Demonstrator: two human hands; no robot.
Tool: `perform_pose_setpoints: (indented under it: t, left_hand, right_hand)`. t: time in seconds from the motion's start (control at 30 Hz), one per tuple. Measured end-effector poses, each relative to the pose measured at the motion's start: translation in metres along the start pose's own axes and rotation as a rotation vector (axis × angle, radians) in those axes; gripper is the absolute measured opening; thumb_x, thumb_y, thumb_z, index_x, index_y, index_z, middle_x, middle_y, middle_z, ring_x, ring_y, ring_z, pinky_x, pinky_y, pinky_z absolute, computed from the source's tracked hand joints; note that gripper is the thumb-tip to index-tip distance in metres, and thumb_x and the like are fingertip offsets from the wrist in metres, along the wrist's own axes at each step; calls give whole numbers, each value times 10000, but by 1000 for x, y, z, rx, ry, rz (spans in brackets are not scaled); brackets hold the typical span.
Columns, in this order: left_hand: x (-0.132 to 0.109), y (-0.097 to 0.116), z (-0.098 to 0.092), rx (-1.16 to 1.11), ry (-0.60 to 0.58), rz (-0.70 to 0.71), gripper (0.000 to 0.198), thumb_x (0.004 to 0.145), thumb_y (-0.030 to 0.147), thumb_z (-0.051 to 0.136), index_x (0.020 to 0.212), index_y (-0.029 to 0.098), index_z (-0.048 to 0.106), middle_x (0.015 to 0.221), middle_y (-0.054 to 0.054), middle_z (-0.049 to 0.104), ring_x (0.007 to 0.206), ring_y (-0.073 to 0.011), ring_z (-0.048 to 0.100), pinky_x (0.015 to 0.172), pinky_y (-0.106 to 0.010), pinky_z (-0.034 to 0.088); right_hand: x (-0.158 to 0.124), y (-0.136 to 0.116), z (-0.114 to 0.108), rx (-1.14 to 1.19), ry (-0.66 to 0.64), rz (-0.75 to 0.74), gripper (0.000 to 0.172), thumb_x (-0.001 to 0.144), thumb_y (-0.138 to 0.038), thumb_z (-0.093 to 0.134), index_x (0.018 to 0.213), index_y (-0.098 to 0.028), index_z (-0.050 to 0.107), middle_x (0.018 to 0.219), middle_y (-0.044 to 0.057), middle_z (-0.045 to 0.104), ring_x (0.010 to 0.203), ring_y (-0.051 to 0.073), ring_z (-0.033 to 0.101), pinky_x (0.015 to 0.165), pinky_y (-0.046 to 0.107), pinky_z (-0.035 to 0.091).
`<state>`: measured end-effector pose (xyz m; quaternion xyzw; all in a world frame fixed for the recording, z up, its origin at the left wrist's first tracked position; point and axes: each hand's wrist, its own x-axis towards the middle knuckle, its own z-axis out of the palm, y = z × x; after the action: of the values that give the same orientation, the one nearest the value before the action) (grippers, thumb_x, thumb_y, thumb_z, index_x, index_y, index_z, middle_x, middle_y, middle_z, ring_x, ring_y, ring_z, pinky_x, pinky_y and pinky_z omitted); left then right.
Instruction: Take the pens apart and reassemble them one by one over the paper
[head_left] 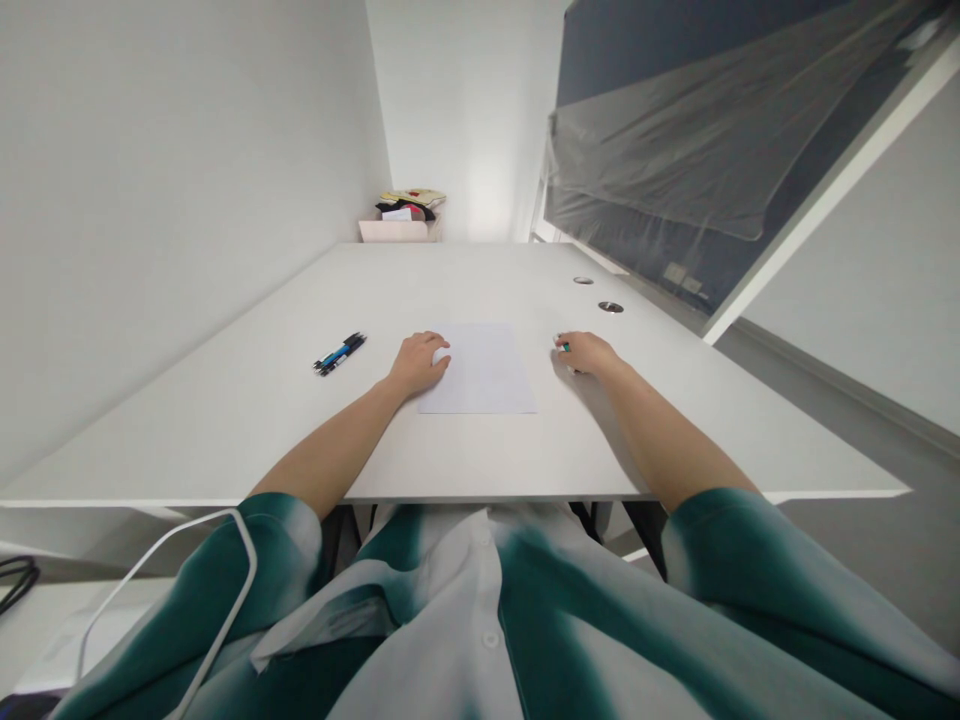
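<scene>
A blank white sheet of paper [487, 370] lies flat on the white table [450, 460] in front of me. My left hand [418, 362] rests over the sheet's left edge, with thumb and fingers apart and nothing held. To the right of the paper, apart from it, my right hand [586, 352] is closed around a small white and green object [563, 346]. The fingers cover most of this object, so its kind does not show. Left of my left hand, several pens [340, 354] lie together in a slanted bunch, black and blue.
Two round metal cable holes [610, 307] are set in the table's right side. At the far end stands a light box [394, 231] with cloth-like items piled in it. A wall borders the left side; a dark panel under plastic film [660, 150] leans at the right.
</scene>
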<state>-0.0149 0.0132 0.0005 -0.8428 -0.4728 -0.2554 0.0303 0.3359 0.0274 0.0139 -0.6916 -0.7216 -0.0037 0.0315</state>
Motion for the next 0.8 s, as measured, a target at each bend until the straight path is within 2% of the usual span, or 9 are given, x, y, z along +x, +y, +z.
perform_pose_setpoints:
  t: [0.43,0.7,0.8]
  left_hand:
    - [0,2,0,25,-40,-21,300,881,299,529,1110,180,681,1227,-93,653,1152,-265,558,1041,-437,402]
    - [0,3,-2,39,-54,-62,307,891,313,527,1120,180,683,1230,-94,652,1166,-272,551,1048,-440,400]
    - [0,1,-2,61,-72,-107,322,900,329,516,1137,184,678,1235,-93,647,1157,-275,553,1039,-441,411]
  right_hand:
    - [-3,-2,-4,24,29,43,345,867,-298,518,1140,-213,712,1130,105,722,1022,245,654,808,294,473]
    - [-8,-3,-13,104,226,105,355,902,-268,454,1145,-203,704,1077,112,733,1008,251,655,810,311,464]
    - [-12,-16,-12,150,298,52,377,905,-251,436,1175,-188,690,1046,106,735,1006,253,650,843,326,465]
